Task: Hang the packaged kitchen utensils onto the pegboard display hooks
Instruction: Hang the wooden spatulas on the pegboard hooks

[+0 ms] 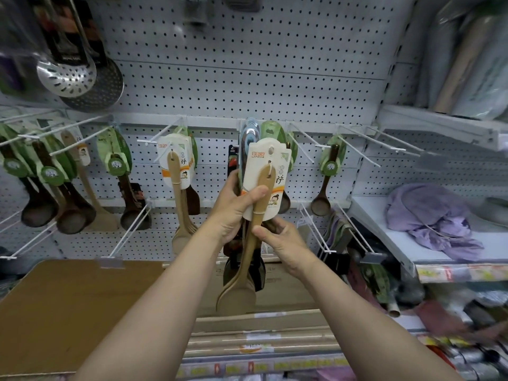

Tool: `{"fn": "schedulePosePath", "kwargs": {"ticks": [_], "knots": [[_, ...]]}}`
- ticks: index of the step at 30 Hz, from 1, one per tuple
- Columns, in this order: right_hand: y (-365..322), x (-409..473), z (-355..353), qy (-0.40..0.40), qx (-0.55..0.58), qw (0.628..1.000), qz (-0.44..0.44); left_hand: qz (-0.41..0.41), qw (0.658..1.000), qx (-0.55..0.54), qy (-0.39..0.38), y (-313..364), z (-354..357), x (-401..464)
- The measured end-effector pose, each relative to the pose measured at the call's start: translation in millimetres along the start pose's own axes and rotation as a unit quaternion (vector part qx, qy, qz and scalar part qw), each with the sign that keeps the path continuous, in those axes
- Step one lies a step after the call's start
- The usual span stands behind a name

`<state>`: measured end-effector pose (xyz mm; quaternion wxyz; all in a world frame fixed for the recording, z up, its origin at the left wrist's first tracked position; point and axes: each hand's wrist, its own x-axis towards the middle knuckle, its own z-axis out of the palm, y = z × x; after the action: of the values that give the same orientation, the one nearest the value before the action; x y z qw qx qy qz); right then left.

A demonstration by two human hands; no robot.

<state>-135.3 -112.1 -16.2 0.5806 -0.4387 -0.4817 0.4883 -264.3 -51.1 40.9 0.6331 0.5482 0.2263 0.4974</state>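
In front of the white perforated pegboard [275,78], my left hand [236,210] is closed around a bundle of carded utensils, thumb pressed on the front cream card holding a tan wooden spoon [261,188]. My right hand [280,240] pinches that spoon's handle just below the card. An identical cream-carded spoon [176,166] hangs from a white wire hook [162,133] to the left.

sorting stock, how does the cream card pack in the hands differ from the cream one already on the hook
The held pack is off any hook, clamped by the left hand, with the right hand on its handle; the hung pack dangles free from a hook. The held pack fronts a bundle of other packs; the hung one hangs before green-carded ones. Both share a cream card with red lettering and tan utensils.
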Motion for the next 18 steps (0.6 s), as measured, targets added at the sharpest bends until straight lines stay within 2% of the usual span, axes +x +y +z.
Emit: {"fn": "schedulePosePath", "kwargs": {"ticks": [7,13,18], "knots": [[-28,-44,10,-0.016,0.004,1.000,0.000,-0.014,0.997,-0.060,0.036,21,20,-33],[-33,-77,41,-0.023,-0.020,0.999,0.020,-0.030,0.988,-0.100,0.112,41,13,-76],[-31,-96,77,-0.066,-0.009,0.996,0.053,-0.055,0.970,-0.138,0.190,58,-12,-107]]}}
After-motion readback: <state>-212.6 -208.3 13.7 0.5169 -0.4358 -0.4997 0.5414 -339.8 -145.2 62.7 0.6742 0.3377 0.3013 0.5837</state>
